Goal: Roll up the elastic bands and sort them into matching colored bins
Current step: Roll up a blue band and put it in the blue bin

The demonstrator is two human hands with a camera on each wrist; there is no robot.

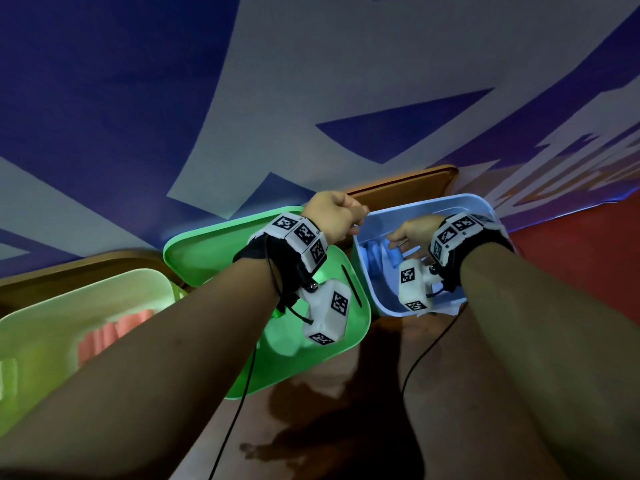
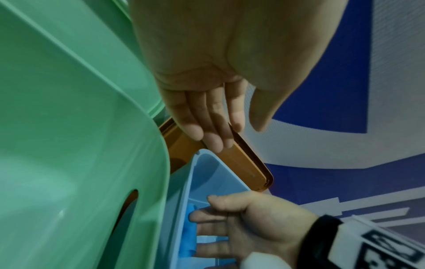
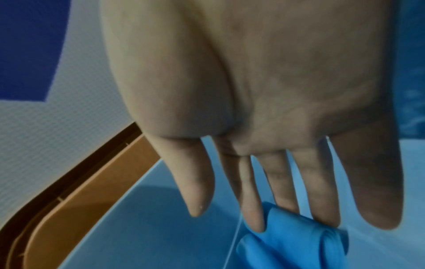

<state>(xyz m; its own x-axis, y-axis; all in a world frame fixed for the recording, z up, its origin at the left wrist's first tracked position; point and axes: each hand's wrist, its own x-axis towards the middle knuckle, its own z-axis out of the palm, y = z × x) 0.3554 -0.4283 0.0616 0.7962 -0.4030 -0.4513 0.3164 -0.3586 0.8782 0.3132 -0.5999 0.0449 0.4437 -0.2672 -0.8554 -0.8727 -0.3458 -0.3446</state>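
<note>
Blue rolled band point(image 3: 292, 234) lies inside the blue bin point(image 1: 481, 202), just under the fingers point(image 3: 253, 209) of the right hand point(image 1: 412, 233), which reach down straight and slightly spread; the right wrist view shows the index, middle and ring tips touching the roll, with the thumb apart from it. Whether they press it or only brush it cannot be told. The head view shows the same hand over the bin but hides the fingertips behind the wrist rig. The left hand point(image 1: 334, 216) hovers above the seam between the blue bin and the green bin point(image 1: 194, 244); from the head it looks loosely curled, while the left wrist view shows its fingers point(image 2: 214, 131) straight, pressed side by side, holding nothing, with the brown tray point(image 2: 248, 163) edge beyond their tips. Only the head view shows the pale green bin point(image 1: 104, 292) far left of both hands, with pink rolls point(image 1: 104, 337) inside, all on the bench point(image 1: 329, 393).
</note>
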